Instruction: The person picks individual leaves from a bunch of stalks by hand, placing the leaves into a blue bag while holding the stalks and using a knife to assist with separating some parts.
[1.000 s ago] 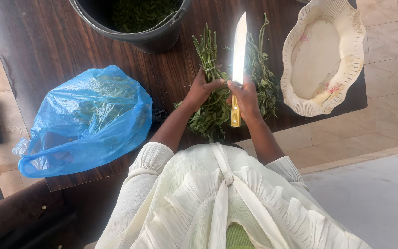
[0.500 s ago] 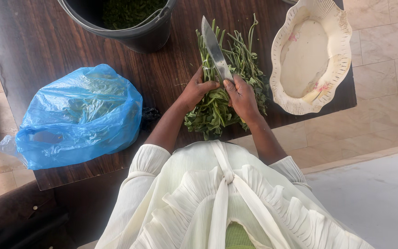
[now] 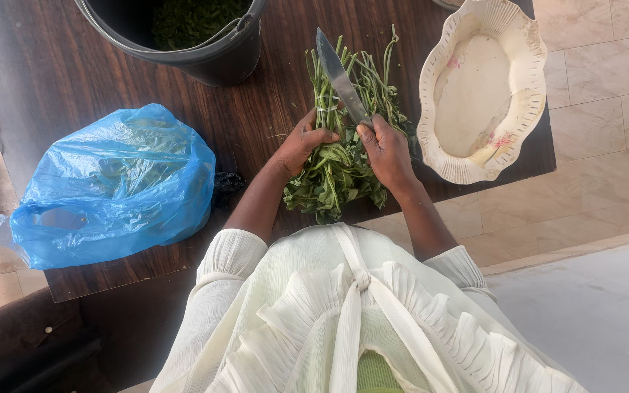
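Observation:
A tied bunch of leafy green stems lies on the dark wooden table, stems pointing away from me. My left hand grips the bunch near its tie. My right hand is closed on the handle of a knife. Its steel blade slants up and to the left over the stems. The handle is hidden inside my fist.
A dark bucket with chopped greens stands at the table's far edge. A blue plastic bag of greens lies at the left. A cream scalloped oval tray sits at the right edge. Tiled floor surrounds the table.
The knife has swung from upright, with its wooden handle showing, to a leftward slant across the stems. My right hand shifted its grip. The left hand stays on the bunch.

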